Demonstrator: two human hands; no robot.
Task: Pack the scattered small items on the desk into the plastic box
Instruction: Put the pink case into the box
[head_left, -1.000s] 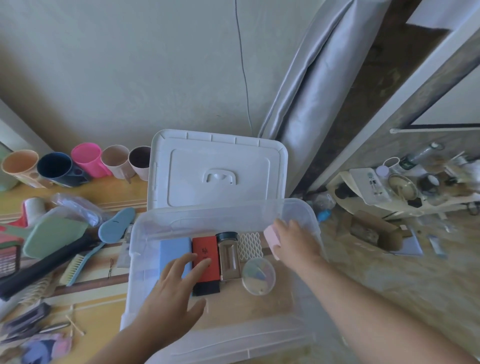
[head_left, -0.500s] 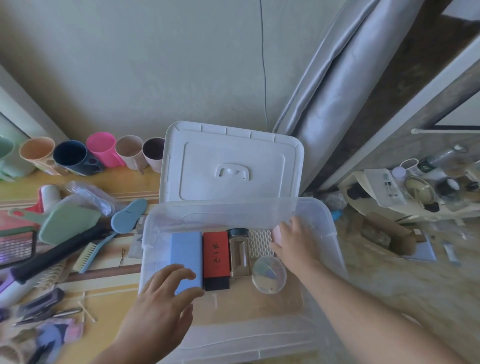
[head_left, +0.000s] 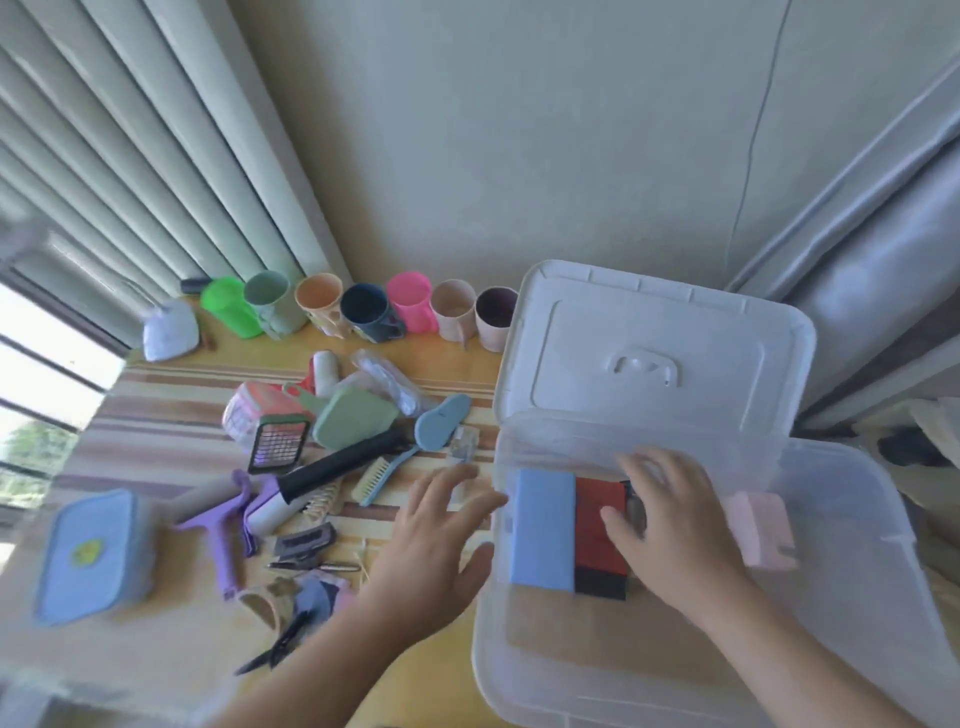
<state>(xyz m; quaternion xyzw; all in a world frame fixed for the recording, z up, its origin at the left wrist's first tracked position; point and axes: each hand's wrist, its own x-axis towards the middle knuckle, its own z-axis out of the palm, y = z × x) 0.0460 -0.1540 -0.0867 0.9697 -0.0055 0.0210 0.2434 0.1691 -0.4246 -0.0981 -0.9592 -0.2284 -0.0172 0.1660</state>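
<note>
The plastic box (head_left: 852, 525) stands open at the desk's right end, its lid (head_left: 654, 358) propped upright behind it, presumably so both hands can reach in freely. Inside the box, along its far wall, lie a blue block (head_left: 543, 530), a red-and-black case (head_left: 597, 540) touching the block's right side, and a pink item (head_left: 761, 527) nearer the box's right wall; the row suggests tidy packing that leaves the box's near half free. The right hand (head_left: 670, 525) is inside the box, fingers spread and loose over the dark top of a jar (head_left: 635, 506) just right of the case; whether it grips the jar cannot be told. The left hand (head_left: 441, 540) hovers outside, just left of the box, fingers apart and holding nothing, likely bound for the unpacked pile: a brush (head_left: 382, 475), a black-handled roller (head_left: 332, 467), a green paddle (head_left: 353, 418) and scissors (head_left: 275, 649), all well left of the box. Cups (head_left: 371, 312) line the wall behind.

Compared with half a second earlier, the left hand has left the block and crossed the box's left wall, the right hand has shifted from the pink item toward the case, and the view has swung left.
</note>
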